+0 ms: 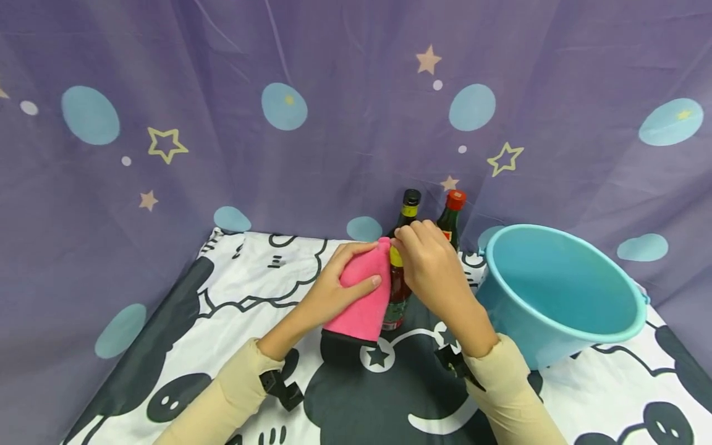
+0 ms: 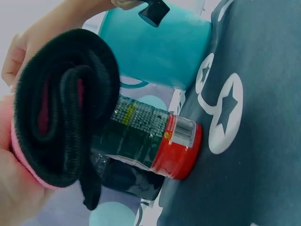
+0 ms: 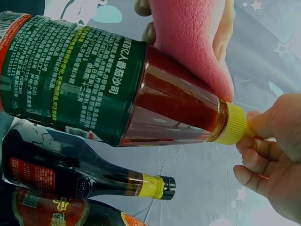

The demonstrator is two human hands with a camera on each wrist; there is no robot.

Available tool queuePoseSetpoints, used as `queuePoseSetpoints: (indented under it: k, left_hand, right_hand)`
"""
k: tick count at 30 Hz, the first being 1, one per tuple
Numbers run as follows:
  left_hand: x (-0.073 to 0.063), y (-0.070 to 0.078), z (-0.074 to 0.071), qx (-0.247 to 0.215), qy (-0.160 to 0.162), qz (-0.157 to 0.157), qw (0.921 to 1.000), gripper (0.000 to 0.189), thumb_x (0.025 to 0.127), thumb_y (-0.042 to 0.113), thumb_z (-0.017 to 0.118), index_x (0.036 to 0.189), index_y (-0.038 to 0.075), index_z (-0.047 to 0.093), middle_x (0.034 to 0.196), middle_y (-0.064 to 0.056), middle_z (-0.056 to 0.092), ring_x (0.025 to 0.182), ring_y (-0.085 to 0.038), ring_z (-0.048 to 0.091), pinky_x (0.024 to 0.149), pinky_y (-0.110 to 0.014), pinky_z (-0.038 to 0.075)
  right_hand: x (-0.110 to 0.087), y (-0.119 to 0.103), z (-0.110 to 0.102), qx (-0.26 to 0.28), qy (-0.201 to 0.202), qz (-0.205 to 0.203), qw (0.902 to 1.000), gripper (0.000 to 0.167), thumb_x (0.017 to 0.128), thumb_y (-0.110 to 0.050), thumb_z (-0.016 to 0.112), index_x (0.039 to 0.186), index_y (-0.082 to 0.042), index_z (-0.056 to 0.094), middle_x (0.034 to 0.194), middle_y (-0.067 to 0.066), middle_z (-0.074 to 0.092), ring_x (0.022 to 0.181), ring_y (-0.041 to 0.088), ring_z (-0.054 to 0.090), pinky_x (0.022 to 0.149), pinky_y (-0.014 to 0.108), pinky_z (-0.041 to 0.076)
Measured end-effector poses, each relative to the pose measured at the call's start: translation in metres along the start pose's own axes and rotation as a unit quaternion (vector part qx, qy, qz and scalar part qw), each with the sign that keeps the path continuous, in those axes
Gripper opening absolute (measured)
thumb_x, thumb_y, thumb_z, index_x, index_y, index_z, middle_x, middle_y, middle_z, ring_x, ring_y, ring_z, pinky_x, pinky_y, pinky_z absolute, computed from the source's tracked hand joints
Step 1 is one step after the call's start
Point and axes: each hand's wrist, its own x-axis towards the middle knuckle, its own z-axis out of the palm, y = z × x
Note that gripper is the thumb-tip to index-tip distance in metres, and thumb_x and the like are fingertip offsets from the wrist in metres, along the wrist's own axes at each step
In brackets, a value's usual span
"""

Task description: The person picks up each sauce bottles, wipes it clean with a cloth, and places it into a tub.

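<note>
My left hand [image 1: 325, 292] grips a rolled pink cloth [image 1: 361, 306] with a dark inner side, thumb across its front. In the left wrist view, the cloth's dark folded end [image 2: 70, 108] faces the camera. Beside the cloth stands a ketchup bottle [image 3: 174, 94] with a green label and red base. My right hand [image 1: 436, 269] pinches the tip of its yellow cap [image 3: 233, 125] between thumb and fingers. In the right wrist view, the cloth's narrow end is at the bottle's neck; whether it touches I cannot tell.
Behind the ketchup stand two dark sauce bottles, one with a black cap [image 1: 411, 196], one with a red cap [image 1: 456, 199]. A light blue bucket [image 1: 517, 315] stands to the right. A patterned cloth [image 1: 389, 395] covers the table, and a purple curtain [image 1: 334, 173] hangs behind.
</note>
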Motion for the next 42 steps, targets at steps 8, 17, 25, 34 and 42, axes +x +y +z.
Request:
queuePoseSetpoints:
  k: [8, 17, 25, 34, 42]
  left_hand:
    - [0.001, -0.004, -0.005, 0.042, 0.026, 0.041, 0.9979, 0.055, 0.090, 0.020, 0.078, 0.142, 0.027, 0.061, 0.141, 0.004, 0.055, 0.123, -0.018, 0.055, 0.091, -0.036, 0.056]
    - [0.002, -0.007, -0.006, 0.090, 0.032, 0.073, 0.9928, 0.053, 0.089, 0.022, 0.080, 0.140, 0.024, 0.065, 0.140, 0.001, 0.060, 0.125, -0.018, 0.058, 0.092, -0.033, 0.057]
    - [0.001, -0.004, -0.014, 0.143, 0.014, 0.089, 0.9856, 0.055, 0.089, 0.024, 0.080, 0.141, 0.023, 0.063, 0.142, -0.004, 0.060, 0.125, -0.020, 0.060, 0.094, -0.037, 0.055]
    - [0.003, -0.006, -0.021, 0.174, -0.019, 0.109, 0.9784, 0.056, 0.090, 0.025, 0.078, 0.144, 0.022, 0.061, 0.146, -0.005, 0.058, 0.133, -0.021, 0.056, 0.105, -0.044, 0.050]
    - [0.003, -0.012, -0.025, 0.159, -0.037, 0.081, 0.9833, 0.056, 0.090, 0.025, 0.079, 0.144, 0.024, 0.061, 0.141, -0.004, 0.060, 0.121, -0.018, 0.061, 0.090, -0.032, 0.056]
  right_hand:
    - [0.002, -0.002, -0.001, 0.001, 0.002, -0.002, 1.0000, 0.011, 0.094, -0.003, 0.069, 0.099, 0.003, 0.062, 0.083, 0.013, 0.059, 0.074, 0.026, 0.051, 0.071, 0.036, 0.047]
    - [-0.001, 0.000, 0.000, 0.000, 0.003, 0.001, 1.0000, 0.010, 0.094, -0.002, 0.070, 0.099, 0.003, 0.062, 0.082, 0.013, 0.059, 0.074, 0.026, 0.050, 0.069, 0.035, 0.046]
    - [0.000, 0.001, 0.001, 0.004, 0.005, -0.003, 1.0000, 0.009, 0.096, -0.004, 0.067, 0.098, 0.003, 0.062, 0.081, 0.012, 0.057, 0.073, 0.026, 0.049, 0.069, 0.035, 0.044]
    - [0.000, 0.000, 0.002, 0.000, 0.011, -0.005, 0.9999, 0.010, 0.095, -0.003, 0.069, 0.096, 0.003, 0.062, 0.081, 0.013, 0.057, 0.074, 0.027, 0.049, 0.068, 0.035, 0.045]
    - [0.000, -0.001, 0.002, 0.006, 0.009, -0.001, 0.9999, 0.010, 0.095, -0.004, 0.068, 0.097, 0.003, 0.062, 0.082, 0.013, 0.058, 0.074, 0.027, 0.050, 0.069, 0.035, 0.046]
